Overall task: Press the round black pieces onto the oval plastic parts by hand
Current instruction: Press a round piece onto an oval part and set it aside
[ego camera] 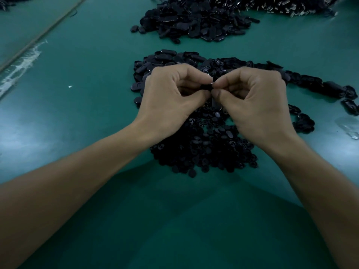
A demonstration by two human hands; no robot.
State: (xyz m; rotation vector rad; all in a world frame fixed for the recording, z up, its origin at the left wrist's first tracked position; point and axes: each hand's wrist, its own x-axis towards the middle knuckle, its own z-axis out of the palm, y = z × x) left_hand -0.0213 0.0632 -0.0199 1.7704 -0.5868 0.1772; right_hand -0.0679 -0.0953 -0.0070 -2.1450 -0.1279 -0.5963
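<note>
My left hand and my right hand meet fingertip to fingertip above the table, both pinching one small black part between thumbs and forefingers. Most of that part is hidden by the fingers, so I cannot tell whether it is a round piece, an oval part or both together. Under my wrists lies a heap of small round black pieces. Behind my hands spreads a pile of oval black plastic parts, trailing off to the right.
A larger heap of black oval parts sits further back on the green table. A clear plastic scrap lies at the right edge. A strip with frayed white tape runs diagonally at the left.
</note>
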